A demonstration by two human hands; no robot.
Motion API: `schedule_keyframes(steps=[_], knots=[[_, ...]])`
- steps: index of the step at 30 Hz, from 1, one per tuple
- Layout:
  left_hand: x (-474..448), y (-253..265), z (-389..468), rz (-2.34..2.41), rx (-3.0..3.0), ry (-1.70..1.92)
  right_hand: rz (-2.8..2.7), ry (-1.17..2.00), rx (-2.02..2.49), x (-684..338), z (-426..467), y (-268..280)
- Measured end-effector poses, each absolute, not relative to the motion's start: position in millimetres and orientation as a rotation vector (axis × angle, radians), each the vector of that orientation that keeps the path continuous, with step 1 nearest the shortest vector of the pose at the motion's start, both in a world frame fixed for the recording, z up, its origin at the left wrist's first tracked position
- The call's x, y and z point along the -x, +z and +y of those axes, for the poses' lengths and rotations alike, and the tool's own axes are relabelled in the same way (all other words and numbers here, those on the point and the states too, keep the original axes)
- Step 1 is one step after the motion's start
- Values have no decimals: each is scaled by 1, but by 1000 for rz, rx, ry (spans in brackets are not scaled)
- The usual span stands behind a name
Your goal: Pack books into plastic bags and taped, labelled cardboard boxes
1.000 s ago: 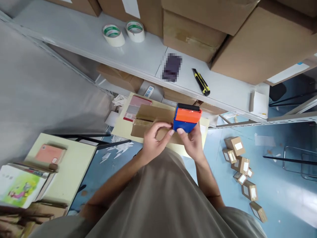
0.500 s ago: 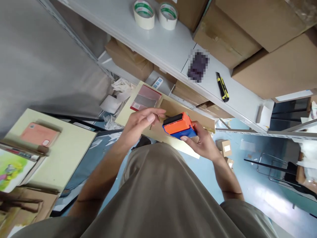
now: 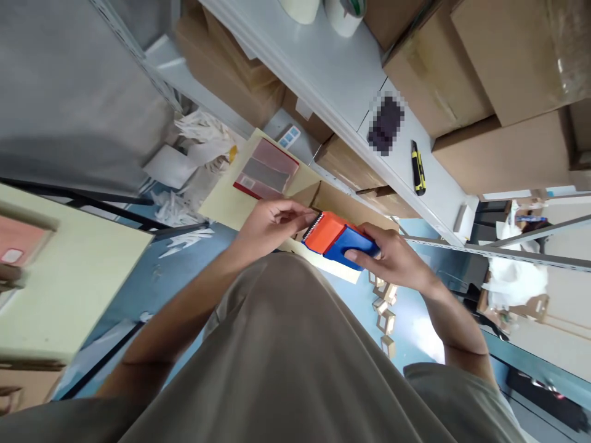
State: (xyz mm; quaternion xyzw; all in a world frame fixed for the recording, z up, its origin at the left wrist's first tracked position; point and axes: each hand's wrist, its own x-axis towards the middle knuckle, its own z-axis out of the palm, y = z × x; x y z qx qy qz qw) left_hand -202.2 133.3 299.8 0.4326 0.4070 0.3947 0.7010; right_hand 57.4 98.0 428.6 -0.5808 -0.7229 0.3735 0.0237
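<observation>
My right hand (image 3: 390,253) grips the blue end of an orange-and-blue tape dispenser (image 3: 340,240), thumb on its near face. The dispenser's dark toothed edge points left. At that edge my left hand (image 3: 277,224) has thumb and fingertips pressed together; whatever may be between them, such as a tape end, cannot be made out. Beneath the hands stands a cardboard box (image 3: 355,206), partly hidden. It sits on a pale yellow board (image 3: 217,203), beside a red-edged clear packet (image 3: 268,169).
On the grey shelf (image 3: 318,80) ahead lie a yellow-and-black box cutter (image 3: 418,169), a blurred-out dark object (image 3: 386,126) and tape rolls (image 3: 344,15). Large cartons (image 3: 517,154) stand behind them. At left is a pale tabletop (image 3: 87,277); several small boxes (image 3: 385,321) are on the floor.
My left hand has moved right to the dispenser's toothed edge, and its fingers have closed. The right hand has turned the dispenser so more of its blue side shows. The view has shifted.
</observation>
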Motion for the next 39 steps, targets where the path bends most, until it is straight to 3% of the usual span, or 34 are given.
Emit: schedule_keyframes(steps=[15, 26, 39], knots=[[209, 198, 171, 979, -852, 864, -2194, 1396, 2374, -56, 149, 519], [163, 156, 156, 973, -683, 790, -2115, 1416, 2560, -25, 166, 507], [160, 131, 142, 1170, -1116, 885, -2194, 1384, 2587, -17, 167, 504]])
